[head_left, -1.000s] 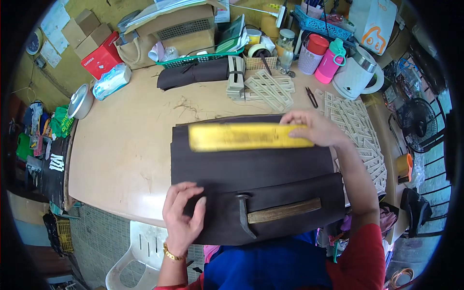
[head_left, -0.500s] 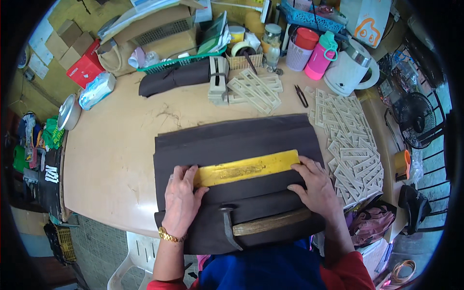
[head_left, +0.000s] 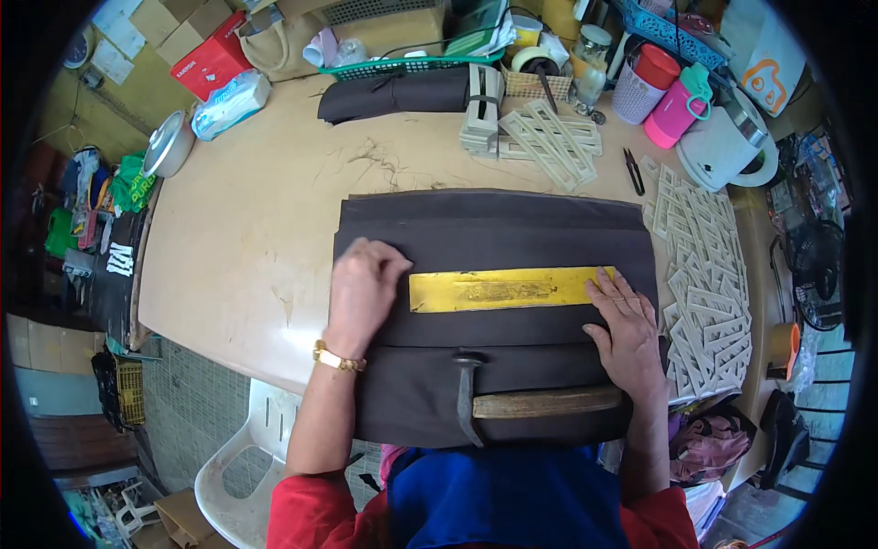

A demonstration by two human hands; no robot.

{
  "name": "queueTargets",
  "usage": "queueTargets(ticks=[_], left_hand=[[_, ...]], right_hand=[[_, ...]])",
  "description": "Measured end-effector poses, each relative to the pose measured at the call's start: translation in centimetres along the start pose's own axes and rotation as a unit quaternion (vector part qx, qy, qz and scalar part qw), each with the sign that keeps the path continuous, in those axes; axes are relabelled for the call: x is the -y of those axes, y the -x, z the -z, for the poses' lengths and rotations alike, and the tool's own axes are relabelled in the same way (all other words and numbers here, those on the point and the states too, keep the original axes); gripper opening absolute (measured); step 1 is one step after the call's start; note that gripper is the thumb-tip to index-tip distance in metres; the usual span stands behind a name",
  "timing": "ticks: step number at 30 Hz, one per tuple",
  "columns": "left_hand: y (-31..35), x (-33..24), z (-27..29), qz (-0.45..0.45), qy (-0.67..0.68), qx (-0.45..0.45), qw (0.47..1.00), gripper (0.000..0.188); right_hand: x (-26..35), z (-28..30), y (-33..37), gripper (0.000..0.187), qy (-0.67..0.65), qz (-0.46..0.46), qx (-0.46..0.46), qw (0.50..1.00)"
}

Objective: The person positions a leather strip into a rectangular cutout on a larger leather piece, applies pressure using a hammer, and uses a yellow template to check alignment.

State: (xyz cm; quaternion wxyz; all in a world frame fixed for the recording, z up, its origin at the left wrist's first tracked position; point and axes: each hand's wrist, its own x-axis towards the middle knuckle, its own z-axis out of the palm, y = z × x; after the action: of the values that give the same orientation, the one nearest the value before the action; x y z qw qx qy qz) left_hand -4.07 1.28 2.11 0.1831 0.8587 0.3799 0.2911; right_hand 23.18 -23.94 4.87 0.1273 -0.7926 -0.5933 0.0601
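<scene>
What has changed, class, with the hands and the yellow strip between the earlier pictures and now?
The yellow strip, first held only at its right end, has come toward the person and lies on the dark sheet. The left hand took its left end, then let go and is curled near that end; the right hand rests on the right end. The hammer stayed on the sheet.
</scene>
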Motion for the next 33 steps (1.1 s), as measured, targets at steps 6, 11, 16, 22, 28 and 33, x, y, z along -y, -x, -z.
queueTargets(ticks=[6, 11, 16, 22, 28, 33], left_hand=[[2.8, 8.3, 9.2, 0.329, -0.127, -0.046, 0.934, 0.026], [10.2, 11.9, 11.4, 0.214, -0.384, -0.094, 0.893, 0.041], [12.2, 8.3, 7.3, 0.192, -0.109, -0.094, 0.971, 0.048], [14.1, 8.1, 3.2, 0.203, 0.015, -0.131, 0.97, 0.036], [13.9, 9.1, 4.7, 0.191, 0.187, -0.273, 0.924, 0.029], [11.0, 2.6, 8.6, 0.213, 0.115, -0.174, 0.955, 0.016]], right_hand=[[-0.4, -0.6, 0.3, 0.054, -0.008, -0.001, -0.018, 1.0], [-0.9, -1.2, 0.5, 0.051, -0.014, 0.003, -0.032, 0.999], [-1.6, -2.2, 0.6, 0.046, -0.035, 0.002, -0.06, 0.998], [-1.9, -3.0, 0.7, 0.046, -0.036, 0.002, -0.109, 0.993], [-1.9, -3.3, 0.7, 0.046, -0.042, 0.006, -0.12, 0.992], [-2.1, -3.5, 0.7, 0.045, -0.053, 0.009, -0.127, 0.99]])
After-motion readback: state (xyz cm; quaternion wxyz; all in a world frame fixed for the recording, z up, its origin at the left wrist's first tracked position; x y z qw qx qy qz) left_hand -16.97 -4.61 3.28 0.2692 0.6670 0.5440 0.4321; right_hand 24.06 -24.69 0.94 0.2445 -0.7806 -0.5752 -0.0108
